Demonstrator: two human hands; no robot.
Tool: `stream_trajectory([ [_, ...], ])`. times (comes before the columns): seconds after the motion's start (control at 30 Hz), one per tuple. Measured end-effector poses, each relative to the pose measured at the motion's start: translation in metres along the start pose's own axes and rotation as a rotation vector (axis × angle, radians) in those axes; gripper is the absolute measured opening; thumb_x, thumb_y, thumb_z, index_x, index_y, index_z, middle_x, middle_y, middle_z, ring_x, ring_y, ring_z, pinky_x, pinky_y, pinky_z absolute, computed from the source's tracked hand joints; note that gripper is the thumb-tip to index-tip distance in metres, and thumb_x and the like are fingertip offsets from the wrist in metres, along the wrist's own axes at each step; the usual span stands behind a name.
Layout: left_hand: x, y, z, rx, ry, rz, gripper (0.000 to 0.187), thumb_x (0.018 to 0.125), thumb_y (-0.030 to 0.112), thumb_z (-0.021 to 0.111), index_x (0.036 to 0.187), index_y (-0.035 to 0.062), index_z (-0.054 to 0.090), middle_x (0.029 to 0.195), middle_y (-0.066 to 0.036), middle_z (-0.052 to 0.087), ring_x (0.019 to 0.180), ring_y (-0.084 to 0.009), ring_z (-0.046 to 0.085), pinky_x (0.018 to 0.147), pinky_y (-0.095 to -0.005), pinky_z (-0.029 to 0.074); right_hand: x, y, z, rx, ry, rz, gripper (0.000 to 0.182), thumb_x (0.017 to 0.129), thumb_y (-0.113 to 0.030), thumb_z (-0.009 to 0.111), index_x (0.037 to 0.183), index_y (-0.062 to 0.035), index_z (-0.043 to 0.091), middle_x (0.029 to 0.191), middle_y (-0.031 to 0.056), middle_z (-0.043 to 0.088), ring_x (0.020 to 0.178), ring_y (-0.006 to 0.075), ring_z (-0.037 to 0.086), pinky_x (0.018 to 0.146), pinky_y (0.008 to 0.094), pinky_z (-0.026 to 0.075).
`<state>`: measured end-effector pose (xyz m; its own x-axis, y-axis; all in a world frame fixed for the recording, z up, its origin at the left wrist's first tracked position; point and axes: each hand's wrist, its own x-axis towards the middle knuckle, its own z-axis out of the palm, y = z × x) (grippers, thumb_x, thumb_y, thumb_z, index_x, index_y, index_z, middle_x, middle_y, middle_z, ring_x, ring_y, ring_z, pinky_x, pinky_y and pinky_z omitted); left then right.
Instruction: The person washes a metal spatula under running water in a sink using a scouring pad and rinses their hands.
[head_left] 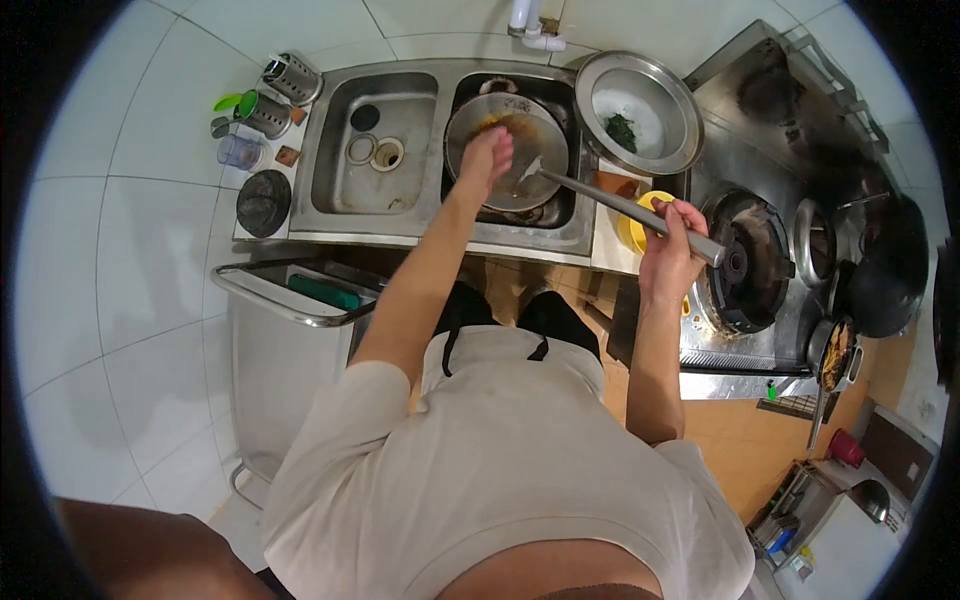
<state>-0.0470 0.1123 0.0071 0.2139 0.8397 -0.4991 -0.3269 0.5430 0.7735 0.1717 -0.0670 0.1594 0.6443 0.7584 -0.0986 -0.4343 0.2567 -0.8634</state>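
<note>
From my end I count two basins [335, 185] in the sink [510, 238], one pan [548, 150] in the right basin [573, 207], one steel bowl [660, 150] by the sink's back right corner, two perforated holders [293, 80] and one clear cup [240, 152] beyond its left edge

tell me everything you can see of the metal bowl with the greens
The metal bowl is round and silvery, with a wide rim and a pale inside. It sits open side up at the back right corner of the sink. A clump of dark greens lies inside; neither the left hand nor the right hand touches it.
</note>
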Motion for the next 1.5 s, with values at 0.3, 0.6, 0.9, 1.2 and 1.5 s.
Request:
stream_trajectory([
  [0.3,0.033,0.124,0.071,-0.401,-0.265,0.175,0.053,0.103,0.029,0.021,0.13,-0.0134,0.038,0.133,-0.031,0.044,0.126,-0.0411,0.044,0.109,-0.0475,0.037,-0.002,0.002,-0.011,-0.007,0.052,-0.017,0.01,0.088,0.001,0.061,0.097,-0.0031,0.058,0.097,0.0098,0.063,0.095,0.0204,0.063,0.084,0.0337,0.052],
  [0.6,0.033,0.122,0.071,-0.462,-0.249,0.141,0.05,0.102,0.026,0.022,0.128,-0.0135,0.039,0.132,-0.031,0.044,0.123,-0.0428,0.047,0.108,-0.0476,0.039,-0.006,0.013,-0.014,0.034,0.052,-0.025,0.01,0.088,0.0,0.06,0.097,-0.0046,0.059,0.096,0.0092,0.063,0.094,0.0195,0.063,0.085,0.0328,0.052],
  [0.9,0.033,0.127,0.074,-0.4,-0.276,0.16,0.047,0.102,0.025,0.025,0.129,-0.0117,0.038,0.134,-0.03,0.043,0.126,-0.0416,0.044,0.108,-0.0476,0.039,-0.008,0.013,-0.017,0.042,0.052,-0.014,0.009,0.089,0.0,0.06,0.097,-0.0041,0.058,0.096,0.0091,0.063,0.093,0.0193,0.063,0.087,0.0323,0.051],
  [1.2,0.034,0.127,0.074,-0.335,-0.233,0.15,0.042,0.1,0.021,0.032,0.128,-0.0079,0.041,0.126,-0.025,0.048,0.12,-0.0388,0.048,0.105,-0.048,0.041,-0.003,0.02,-0.021,0.023,0.076,-0.02,0.01,0.088,0.0,0.061,0.096,-0.0053,0.059,0.095,0.0091,0.063,0.092,0.0187,0.063,0.084,0.0307,0.051],
  [1.5,0.038,0.124,0.071,-0.293,-0.229,0.146,0.038,0.099,0.021,0.037,0.125,-0.0047,0.044,0.124,-0.021,0.048,0.119,-0.0358,0.047,0.105,-0.0472,0.039,-0.004,0.028,-0.03,0.019,0.069,-0.013,0.009,0.089,-0.001,0.059,0.097,-0.0057,0.059,0.094,0.0089,0.064,0.095,0.0227,0.063,0.084,0.0337,0.053],
])
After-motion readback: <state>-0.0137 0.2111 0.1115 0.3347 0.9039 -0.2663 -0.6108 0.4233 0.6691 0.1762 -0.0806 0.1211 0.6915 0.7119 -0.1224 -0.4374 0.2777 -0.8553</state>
